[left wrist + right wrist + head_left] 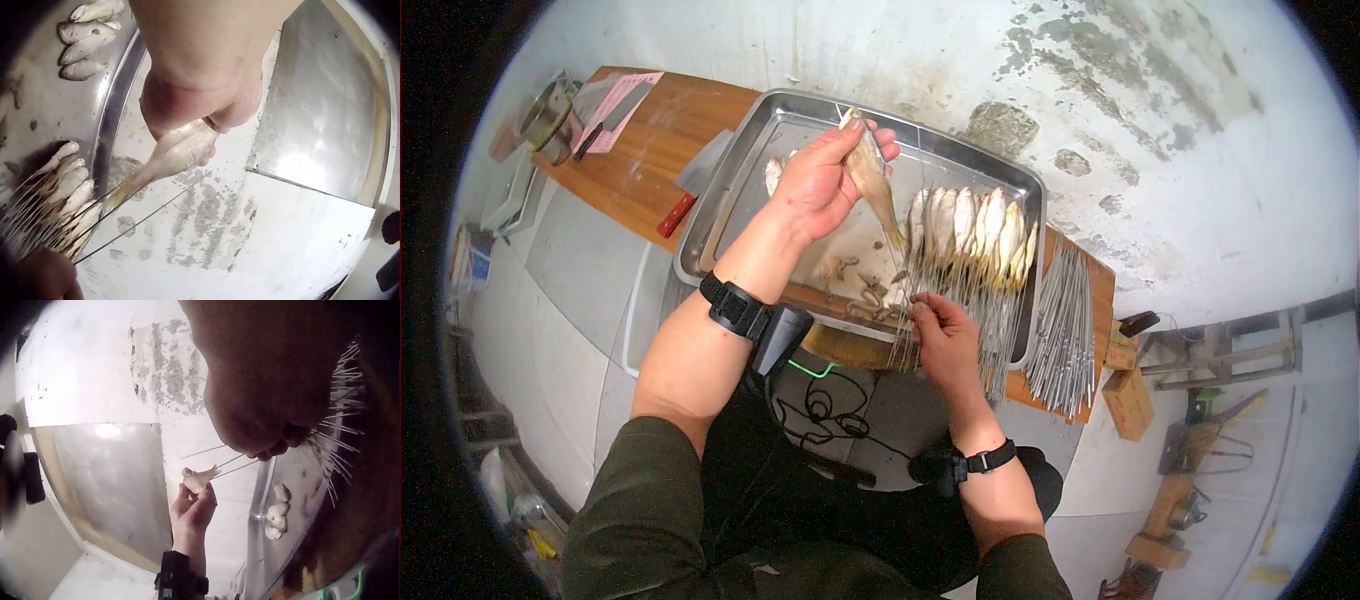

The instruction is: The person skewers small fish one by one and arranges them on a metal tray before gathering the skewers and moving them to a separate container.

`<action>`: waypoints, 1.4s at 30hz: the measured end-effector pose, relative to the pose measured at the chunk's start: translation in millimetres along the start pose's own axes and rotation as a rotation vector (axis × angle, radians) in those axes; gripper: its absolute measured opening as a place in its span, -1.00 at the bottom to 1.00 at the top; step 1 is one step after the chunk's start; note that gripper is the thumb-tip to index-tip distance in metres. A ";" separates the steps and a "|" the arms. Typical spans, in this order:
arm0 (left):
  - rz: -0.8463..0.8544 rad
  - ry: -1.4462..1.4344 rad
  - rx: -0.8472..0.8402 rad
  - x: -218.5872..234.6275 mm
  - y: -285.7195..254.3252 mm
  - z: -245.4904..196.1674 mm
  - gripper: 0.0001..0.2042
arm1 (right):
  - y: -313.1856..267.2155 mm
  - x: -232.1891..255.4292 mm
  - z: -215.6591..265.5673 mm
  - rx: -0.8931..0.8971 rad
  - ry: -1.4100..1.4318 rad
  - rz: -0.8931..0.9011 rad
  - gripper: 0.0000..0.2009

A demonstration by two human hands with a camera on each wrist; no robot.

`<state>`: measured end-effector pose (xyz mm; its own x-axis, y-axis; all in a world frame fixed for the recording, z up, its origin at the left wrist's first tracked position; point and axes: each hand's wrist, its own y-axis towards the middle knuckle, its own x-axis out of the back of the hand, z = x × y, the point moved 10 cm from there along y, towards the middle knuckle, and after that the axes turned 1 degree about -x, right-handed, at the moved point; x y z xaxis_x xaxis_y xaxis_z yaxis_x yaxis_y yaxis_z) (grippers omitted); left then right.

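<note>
My left hand [815,185] grips a silvery fish [870,180] above the metal tray [775,100], its tail pointing down toward my right hand [948,342]. Between the right thumb and fingers I pinch thin metal skewers [145,217]. One skewer runs up to the fish's tail; another passes beside the fish with its tip free in the left wrist view. Close to the right hand, a row of skewered fish [965,225] lies in the tray, skewer ends toward me. Several loose fish [87,50] lie in the tray, mostly hidden behind my left hand in the head view.
A bundle of metal skewers [1060,335] lies on the wooden board right of the tray. Left of it are a red-handled knife [677,214], a dark-handled cleaver [614,122] and a metal pot [550,118]. Scraps [865,285] lie in the tray; a stained wall [860,45] rises behind.
</note>
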<state>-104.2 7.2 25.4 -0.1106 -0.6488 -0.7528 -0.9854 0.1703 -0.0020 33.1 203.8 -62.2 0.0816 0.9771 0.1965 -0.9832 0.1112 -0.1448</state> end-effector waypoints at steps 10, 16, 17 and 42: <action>-0.020 0.042 0.035 -4.0 -2.2 10.6 -0.75 | -0.8 -21.1 16.1 -0.009 0.148 0.044 -0.77; -0.042 0.080 0.069 -4.3 -3.1 17.7 -0.75 | -0.5 -23.7 10.9 -0.061 0.212 0.057 -0.77; -0.056 0.076 0.067 -3.0 -3.1 18.1 -0.75 | -0.7 -23.9 9.6 -0.073 0.221 0.058 -0.76; -0.121 0.073 0.154 15.2 -4.0 33.9 -0.78 | -13.2 -20.0 23.0 0.148 -0.156 0.000 -0.77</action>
<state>-97.5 21.8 -8.3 -0.0069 -0.7227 -0.6911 -0.9612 0.1954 -0.1947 40.7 178.6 -41.9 0.0671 0.9358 0.3462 -0.9974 0.0725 -0.0025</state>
